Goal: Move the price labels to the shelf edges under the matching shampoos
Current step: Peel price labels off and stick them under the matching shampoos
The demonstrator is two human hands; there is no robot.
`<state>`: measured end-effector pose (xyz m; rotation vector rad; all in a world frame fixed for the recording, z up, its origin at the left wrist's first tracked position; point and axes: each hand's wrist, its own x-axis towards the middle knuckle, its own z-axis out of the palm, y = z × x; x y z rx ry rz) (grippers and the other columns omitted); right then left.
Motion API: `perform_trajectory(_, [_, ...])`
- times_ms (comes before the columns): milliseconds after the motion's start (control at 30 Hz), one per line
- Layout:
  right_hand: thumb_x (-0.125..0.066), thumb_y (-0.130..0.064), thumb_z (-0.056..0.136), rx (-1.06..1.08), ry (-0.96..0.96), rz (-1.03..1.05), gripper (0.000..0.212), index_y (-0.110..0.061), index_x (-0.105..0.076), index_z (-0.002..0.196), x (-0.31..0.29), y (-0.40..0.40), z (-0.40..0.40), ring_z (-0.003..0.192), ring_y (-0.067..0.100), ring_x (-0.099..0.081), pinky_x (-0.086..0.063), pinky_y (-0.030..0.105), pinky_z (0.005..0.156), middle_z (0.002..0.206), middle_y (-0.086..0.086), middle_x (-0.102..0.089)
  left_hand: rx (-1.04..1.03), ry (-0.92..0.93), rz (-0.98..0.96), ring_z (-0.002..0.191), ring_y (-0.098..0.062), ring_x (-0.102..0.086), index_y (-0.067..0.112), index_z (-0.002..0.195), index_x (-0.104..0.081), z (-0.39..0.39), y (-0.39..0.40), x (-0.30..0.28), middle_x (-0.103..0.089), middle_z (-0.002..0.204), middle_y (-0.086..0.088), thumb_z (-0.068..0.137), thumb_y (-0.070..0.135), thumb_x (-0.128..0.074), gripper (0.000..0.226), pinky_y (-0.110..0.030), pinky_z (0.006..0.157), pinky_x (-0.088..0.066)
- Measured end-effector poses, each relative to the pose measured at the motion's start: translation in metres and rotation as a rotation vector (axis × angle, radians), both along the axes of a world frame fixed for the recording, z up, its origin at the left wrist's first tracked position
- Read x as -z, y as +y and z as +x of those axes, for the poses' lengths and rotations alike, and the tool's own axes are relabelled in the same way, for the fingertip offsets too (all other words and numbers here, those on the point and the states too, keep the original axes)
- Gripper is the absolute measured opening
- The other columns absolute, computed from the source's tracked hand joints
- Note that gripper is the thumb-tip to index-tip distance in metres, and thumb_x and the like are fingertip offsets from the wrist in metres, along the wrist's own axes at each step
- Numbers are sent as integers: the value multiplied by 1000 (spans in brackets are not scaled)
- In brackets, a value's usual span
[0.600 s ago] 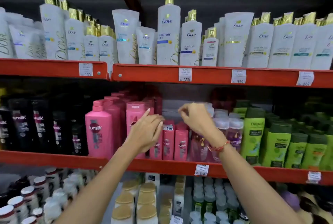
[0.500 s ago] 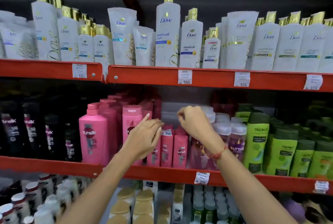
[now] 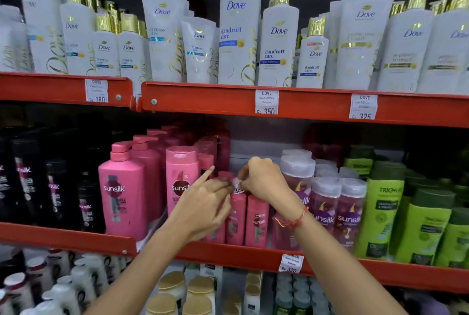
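Observation:
A small white price label (image 3: 238,186) reading 350 sits on top of a small pink Sunsilk bottle (image 3: 236,218) on the middle shelf. My right hand (image 3: 264,182) pinches the label's upper edge between thumb and fingers. My left hand (image 3: 205,203) rests against the small pink bottles just left of the label, its index finger stretched out and its fingertips touching the label's left side. The red middle shelf edge (image 3: 228,256) below these bottles carries no label at this spot. A 320 label (image 3: 291,263) hangs further right under the purple Sunsilk bottles (image 3: 327,210).
White Dove bottles (image 3: 238,30) fill the top shelf, whose red edge (image 3: 203,100) bears the 180 label (image 3: 96,90), the 350 label (image 3: 266,102) and the 325 label (image 3: 363,106). Large pink Sunsilk pump bottles (image 3: 121,190), black bottles (image 3: 28,180) and green bottles (image 3: 383,215) flank my hands.
The camera has come closer to the shelf. My hands have drawn together over the small pink bottles, and my right fingers have closed on the label's top edge.

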<state>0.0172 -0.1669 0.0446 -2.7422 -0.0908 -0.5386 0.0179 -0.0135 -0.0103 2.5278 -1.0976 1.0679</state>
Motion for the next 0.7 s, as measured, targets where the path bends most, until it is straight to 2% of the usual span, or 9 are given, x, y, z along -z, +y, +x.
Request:
perform_trajectory(133, [-72,-11,79,-15,-147,161,14,-20,-77,88,-16,0,-16,92,30,-72,-58,36,83,91,12,-78,53,6,-283,123,-20,-57,6,127,-60,-5,-1,-15,-64,130,-10,95,9,-57,32,-33,116,-27])
perform_trajectory(233, [-76,-11,78,-104,-227,320,11,-21,-77,82,-38,1,-33,74,18,-75,-61,34,77,71,3,-78,100,37,-639,113,-13,-60,16,131,-56,-14,4,-39,-64,124,-2,96,18,-58,35,-23,99,-43])
perform_trajectory(300, [-77,-8,79,-194,-268,441,11,-18,-77,84,-56,3,-46,68,15,-76,-63,32,76,73,3,-79,181,164,-854,98,-8,-65,26,129,-56,-18,12,-59,-66,112,2,94,22,-62,36,-20,85,-52])
perform_trajectory(367, [-77,-6,81,-318,-271,547,12,-14,-78,89,-71,8,-59,68,16,-76,-63,23,73,81,7,-80,354,397,-985,92,-13,-70,30,122,-62,-22,21,-77,-73,103,-1,91,21,-65,32,-25,81,-56])
perform_trajectory(433, [-77,-4,81,-401,-280,569,15,-15,-78,91,-82,13,-70,74,12,-75,-59,14,74,82,4,-80,520,515,-1020,89,-12,-73,28,111,-70,-27,27,-90,-78,96,-1,87,19,-68,25,-22,77,-56])
perform_trajectory(500, [-78,-4,80,-418,-308,543,19,-20,-78,91,-89,18,-78,78,6,-74,-56,10,77,84,-2,-79,587,481,-1042,90,-9,-73,25,102,-75,-32,32,-99,-80,94,3,84,16,-71,21,-17,77,-55])
perform_trajectory(700, [-78,-9,81,-464,-339,584,16,-20,-79,91,-103,26,-90,79,4,-75,-58,18,81,84,-4,-81,673,365,-1049,83,-9,-74,19,97,-77,-44,47,-114,-79,95,-3,76,10,-76,23,-12,74,-54])
